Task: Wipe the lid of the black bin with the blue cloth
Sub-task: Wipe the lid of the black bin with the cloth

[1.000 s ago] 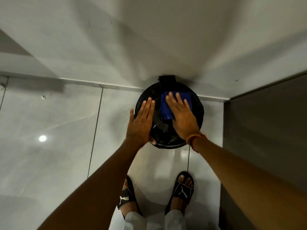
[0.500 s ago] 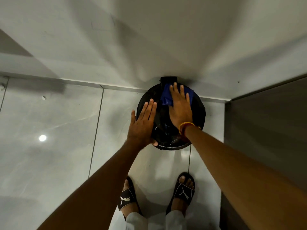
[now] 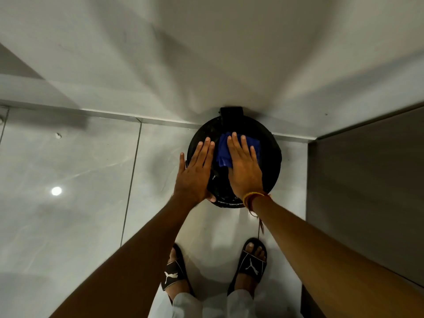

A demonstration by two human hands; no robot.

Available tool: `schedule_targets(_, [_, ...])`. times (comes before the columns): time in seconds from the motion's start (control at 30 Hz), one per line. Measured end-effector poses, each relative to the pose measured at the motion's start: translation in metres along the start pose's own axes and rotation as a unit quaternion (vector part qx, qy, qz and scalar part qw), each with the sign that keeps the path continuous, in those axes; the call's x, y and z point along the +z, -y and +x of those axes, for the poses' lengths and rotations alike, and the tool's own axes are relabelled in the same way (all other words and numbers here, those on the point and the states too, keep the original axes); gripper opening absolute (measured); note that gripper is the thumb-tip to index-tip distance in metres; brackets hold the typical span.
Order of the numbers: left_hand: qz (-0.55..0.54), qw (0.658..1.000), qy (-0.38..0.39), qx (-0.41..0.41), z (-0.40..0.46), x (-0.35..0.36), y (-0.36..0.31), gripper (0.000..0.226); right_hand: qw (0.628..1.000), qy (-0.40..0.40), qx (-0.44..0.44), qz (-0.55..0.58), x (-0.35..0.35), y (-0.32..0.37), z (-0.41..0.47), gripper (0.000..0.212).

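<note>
Since half a second ago the right hand (image 3: pixel 244 171) has been drawn back from the hinge toward the lid's middle, and the blue cloth (image 3: pixel 238 149) has been brought with it; the cloth is pressed flat under the spread fingers, not pinched, so the grip is an open palm bearing down on it. The left hand (image 3: pixel 195 173) is laid flat and open on the left edge of the lid (image 3: pixel 271 161), nothing held in it. The black bin (image 3: pixel 231 113) is stood on the tiled floor (image 3: pixel 68 168) against the wall (image 3: pixel 206 53); sandalled feet (image 3: pixel 252 260) are seen below.
</note>
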State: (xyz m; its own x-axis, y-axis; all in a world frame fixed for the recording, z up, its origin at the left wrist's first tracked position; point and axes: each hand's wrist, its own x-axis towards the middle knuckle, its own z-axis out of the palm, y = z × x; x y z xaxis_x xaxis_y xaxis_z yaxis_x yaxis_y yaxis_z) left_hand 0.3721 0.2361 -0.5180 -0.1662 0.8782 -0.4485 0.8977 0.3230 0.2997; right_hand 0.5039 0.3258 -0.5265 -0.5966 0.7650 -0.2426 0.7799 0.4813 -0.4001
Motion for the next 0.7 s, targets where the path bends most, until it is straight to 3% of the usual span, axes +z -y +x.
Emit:
schedule_targets(0.13, [0.004,1.0,-0.014,0.005,0.0,0.003,0.003,0.152,0.998,0.019,-0.057,-0.02,0.004,-0.001,-0.013,0.073])
schedule_targets(0.3, [-0.025,0.999,-0.027,0.0,0.0,0.003,-0.001,0.134,0.992,0.05,-0.117,-0.018,0.019,-0.018,-0.099,0.078])
schedule_targets(0.47, [-0.021,1.0,0.004,-0.002,0.002,0.002,0.0,0.157,0.984,0.078,-0.154,-0.051,0.019,-0.042,-0.122,0.082])
schedule_targets(0.6, [-0.018,1.0,-0.002,0.004,0.005,0.006,0.003,0.161,0.994,0.042,-0.096,-0.031,0.003,-0.029,-0.067,0.074])
schedule_targets(0.7, [-0.032,0.999,0.011,0.017,0.009,0.004,0.009,0.152,0.995,0.066,-0.071,-0.022,-0.005,-0.021,-0.035,0.074])
